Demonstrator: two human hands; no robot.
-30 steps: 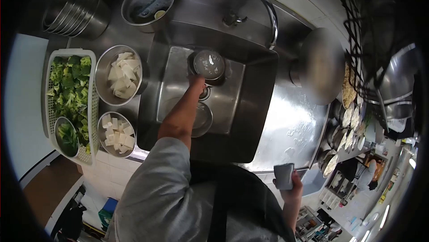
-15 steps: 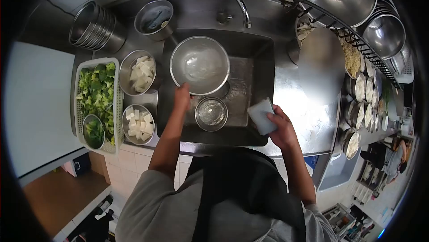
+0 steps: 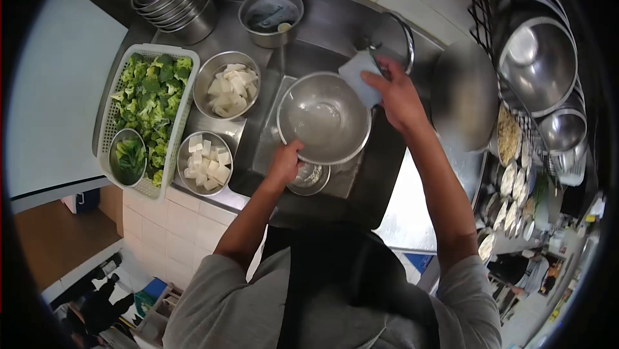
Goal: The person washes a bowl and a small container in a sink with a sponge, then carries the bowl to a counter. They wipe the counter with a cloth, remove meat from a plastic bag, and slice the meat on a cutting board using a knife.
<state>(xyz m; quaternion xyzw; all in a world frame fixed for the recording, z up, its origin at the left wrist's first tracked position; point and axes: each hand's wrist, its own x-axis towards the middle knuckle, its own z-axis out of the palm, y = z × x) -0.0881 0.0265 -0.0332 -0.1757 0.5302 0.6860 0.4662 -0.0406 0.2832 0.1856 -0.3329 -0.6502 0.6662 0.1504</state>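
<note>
My left hand (image 3: 285,163) grips the near-left rim of a large steel bowl (image 3: 322,117) held over the dark sink (image 3: 380,175). My right hand (image 3: 394,94) pinches a pale grey-white pad or sponge (image 3: 362,77) at the bowl's upper right rim, close to the curved tap (image 3: 409,36). A smaller steel bowl (image 3: 311,181) sits in the sink, partly hidden beneath the large one.
To the left stand a white basket of broccoli (image 3: 187,78) with a small bowl of greens (image 3: 129,159), and two bowls of white pieces (image 3: 225,88) (image 3: 205,163). Stacked steel pots (image 3: 174,0) are behind. A rack with bowls (image 3: 538,65) stands right. People are far off at the lower edges.
My right hand has moved up from the sink's near right side to the large bowl's rim with the pad. The camera view has turned, and the large bowl now covers more of the small one.
</note>
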